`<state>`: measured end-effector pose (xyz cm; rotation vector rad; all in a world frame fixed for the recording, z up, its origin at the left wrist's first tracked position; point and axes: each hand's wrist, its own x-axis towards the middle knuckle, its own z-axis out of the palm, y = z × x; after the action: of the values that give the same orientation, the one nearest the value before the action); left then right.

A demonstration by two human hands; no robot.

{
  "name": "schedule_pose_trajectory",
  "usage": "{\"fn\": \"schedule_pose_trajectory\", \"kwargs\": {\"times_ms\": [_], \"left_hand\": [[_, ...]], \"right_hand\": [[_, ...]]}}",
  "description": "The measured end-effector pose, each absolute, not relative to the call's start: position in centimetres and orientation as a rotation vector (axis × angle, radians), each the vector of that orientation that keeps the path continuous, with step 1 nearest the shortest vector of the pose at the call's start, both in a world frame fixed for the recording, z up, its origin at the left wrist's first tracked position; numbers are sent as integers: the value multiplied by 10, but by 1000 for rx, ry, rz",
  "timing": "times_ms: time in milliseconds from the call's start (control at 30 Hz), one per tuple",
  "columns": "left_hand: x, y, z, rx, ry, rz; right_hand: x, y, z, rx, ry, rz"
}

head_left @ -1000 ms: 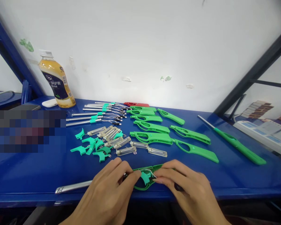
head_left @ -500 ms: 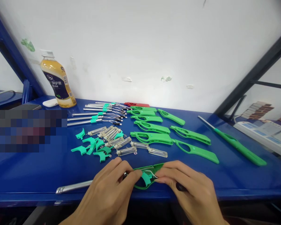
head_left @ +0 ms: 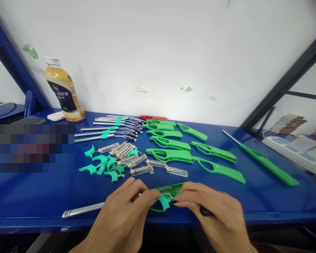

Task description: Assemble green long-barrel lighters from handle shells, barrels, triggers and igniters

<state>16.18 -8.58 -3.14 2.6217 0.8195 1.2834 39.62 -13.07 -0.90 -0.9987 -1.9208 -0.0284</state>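
At the table's front edge lies an open green lighter shell (head_left: 177,188), with a metal tube (head_left: 83,210) sticking out to the left. My left hand (head_left: 123,211) grips the shell's tube end, its thumb and finger at a teal trigger (head_left: 163,202). A thin white wire (head_left: 170,195) loops over the shell's inside. In a pinch, my right hand (head_left: 213,211) holds a small black igniter (head_left: 173,201) at the wire's end, mostly hidden by the fingertips. Something with a black end (head_left: 204,211) is tucked in the right palm; its kind is hidden.
Behind my hands lie several teal triggers (head_left: 101,162), clear fuel tanks (head_left: 142,170), metal tubes with wires (head_left: 94,138) and green half shells (head_left: 171,155). A finished-looking green lighter (head_left: 268,163) rests right. A drink bottle (head_left: 64,93) stands back left, a red shell (head_left: 152,118) by the wall.
My right fingers have shifted slightly, and more of the black igniter shows below the wire. The teal trigger sits slightly further left and lower. The left hand stays almost in place.
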Motion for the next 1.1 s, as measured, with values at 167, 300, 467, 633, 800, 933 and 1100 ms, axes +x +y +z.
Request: {"fn": "schedule_pose_trajectory", "kwargs": {"times_ms": [167, 300, 467, 633, 800, 933, 1100], "left_hand": [[162, -85, -30, 2618, 814, 1292], [162, -85, -30, 2648, 800, 1297], [162, -84, -30, 2675, 783, 1303], [161, -85, -30, 2720, 794, 1292], [161, -86, -32, 2707, 809, 1277], [161, -85, -30, 2688, 809, 1270], [159, -83, -28, 2700, 793, 1269]], "right_hand": [[399, -130, -9, -1022, -1931, 39], [402, -129, -11, -1129, -2020, 24], [405, -129, -10, -1242, -2091, -66], [404, -130, -9, -1161, -2116, -8], [402, -130, -8, -1098, -2091, -48], [403, -130, -8, -1073, -2080, -35], [404, -131, -10, -1073, -2106, -1]]}}
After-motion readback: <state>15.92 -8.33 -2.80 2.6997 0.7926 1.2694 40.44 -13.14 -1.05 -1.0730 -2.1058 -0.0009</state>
